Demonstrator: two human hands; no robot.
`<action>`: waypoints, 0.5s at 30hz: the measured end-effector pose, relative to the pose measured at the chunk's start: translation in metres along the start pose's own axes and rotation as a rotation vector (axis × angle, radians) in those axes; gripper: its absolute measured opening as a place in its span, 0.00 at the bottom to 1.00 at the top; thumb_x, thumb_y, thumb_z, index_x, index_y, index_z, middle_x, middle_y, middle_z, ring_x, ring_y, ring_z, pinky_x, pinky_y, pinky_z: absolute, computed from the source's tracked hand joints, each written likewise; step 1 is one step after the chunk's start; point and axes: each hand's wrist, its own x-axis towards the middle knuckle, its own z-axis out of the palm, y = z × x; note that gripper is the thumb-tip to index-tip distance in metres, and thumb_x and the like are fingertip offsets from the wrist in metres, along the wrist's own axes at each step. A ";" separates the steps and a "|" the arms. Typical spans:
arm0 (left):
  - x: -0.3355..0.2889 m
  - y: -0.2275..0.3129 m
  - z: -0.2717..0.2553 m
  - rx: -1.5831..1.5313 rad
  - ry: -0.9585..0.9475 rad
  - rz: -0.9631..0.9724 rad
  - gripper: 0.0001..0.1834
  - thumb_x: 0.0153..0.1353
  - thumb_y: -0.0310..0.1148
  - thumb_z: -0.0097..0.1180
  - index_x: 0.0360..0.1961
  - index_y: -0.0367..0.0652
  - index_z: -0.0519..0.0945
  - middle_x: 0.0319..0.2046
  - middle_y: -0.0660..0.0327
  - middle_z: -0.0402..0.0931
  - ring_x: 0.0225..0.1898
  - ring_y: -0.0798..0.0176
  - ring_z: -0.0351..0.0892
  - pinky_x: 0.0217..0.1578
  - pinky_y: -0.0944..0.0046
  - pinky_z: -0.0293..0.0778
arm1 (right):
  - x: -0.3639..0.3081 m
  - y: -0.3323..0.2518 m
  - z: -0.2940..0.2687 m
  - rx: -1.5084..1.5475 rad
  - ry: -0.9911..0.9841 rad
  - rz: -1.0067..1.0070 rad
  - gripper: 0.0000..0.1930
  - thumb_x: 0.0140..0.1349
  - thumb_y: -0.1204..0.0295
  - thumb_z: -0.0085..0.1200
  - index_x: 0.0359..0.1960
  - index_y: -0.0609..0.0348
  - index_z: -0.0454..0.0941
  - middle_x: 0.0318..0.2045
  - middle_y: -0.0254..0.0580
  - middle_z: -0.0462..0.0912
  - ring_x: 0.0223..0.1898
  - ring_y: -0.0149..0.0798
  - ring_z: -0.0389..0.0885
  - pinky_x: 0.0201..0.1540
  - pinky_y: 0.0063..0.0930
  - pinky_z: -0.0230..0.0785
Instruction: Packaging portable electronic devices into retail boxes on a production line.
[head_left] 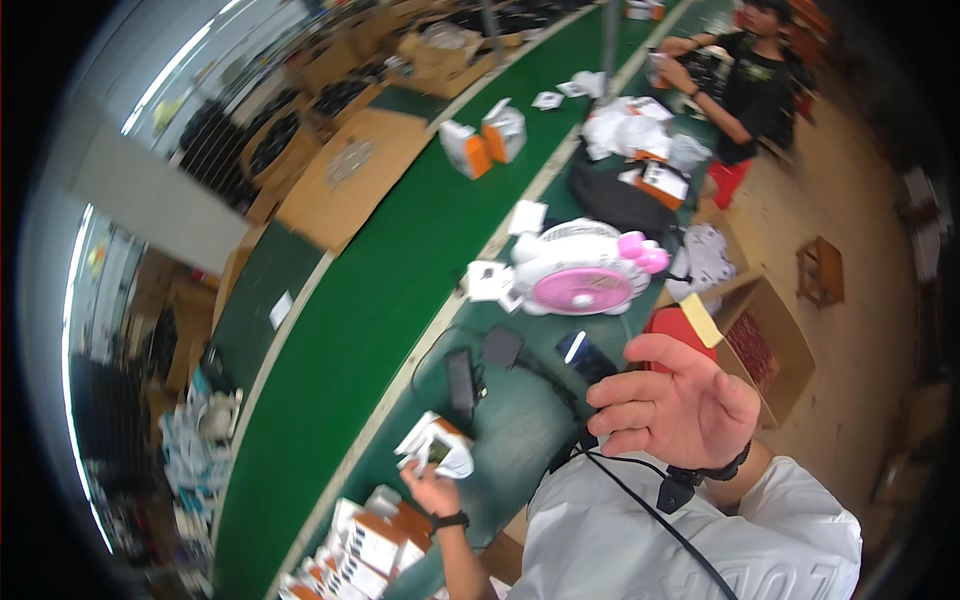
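My left hand (434, 492) grips the near edge of a small open white-and-orange box (420, 432). White plastic wrapping (452, 462) and something dark show at the box's opening. My right hand (690, 408) is raised in the air, palm in view and fingers apart, with nothing in it. Below the left hand, several white-and-orange boxes (365, 548) stand packed together. A black power adapter (460, 384) with a cord lies on the green table (515, 420) beyond the box. Between the hands and a pink-and-white fan (585, 285) rests a dark phone (586, 357).
A green conveyor belt (345, 340) runs along the table's left side, carrying boxes (466, 150) farther up. Plastic-wrapped items (630, 128) and a black bag (620, 200) lie beyond the fan. A co-worker (750, 80) sits at far right. An open carton (790, 370) and wooden stool (820, 270) stand on the floor.
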 end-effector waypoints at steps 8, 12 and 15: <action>0.188 -0.029 0.007 -0.219 0.047 -0.302 0.13 0.36 0.17 0.66 0.26 0.32 0.75 0.37 0.51 0.70 0.41 0.48 0.72 0.42 0.56 0.70 | -0.053 -0.111 -0.068 -0.656 0.319 -0.585 0.26 0.65 0.63 0.50 0.12 0.52 0.51 0.08 0.27 0.52 0.11 0.25 0.46 0.16 0.25 0.38; 0.274 -0.062 0.061 0.082 0.151 -0.247 0.13 0.40 0.17 0.62 0.31 0.27 0.78 0.39 0.48 0.71 0.40 0.47 0.73 0.44 0.56 0.71 | -0.059 -0.181 -0.131 -0.913 0.705 -0.614 0.25 0.67 0.66 0.48 0.12 0.52 0.53 0.09 0.25 0.53 0.11 0.22 0.48 0.16 0.24 0.39; 0.306 -0.073 0.093 0.247 0.108 -0.257 0.13 0.42 0.17 0.61 0.33 0.27 0.79 0.44 0.47 0.71 0.45 0.45 0.73 0.47 0.54 0.70 | -0.037 -0.226 -0.187 -1.089 1.000 -0.519 0.23 0.66 0.68 0.49 0.12 0.52 0.56 0.10 0.22 0.55 0.12 0.20 0.50 0.15 0.22 0.40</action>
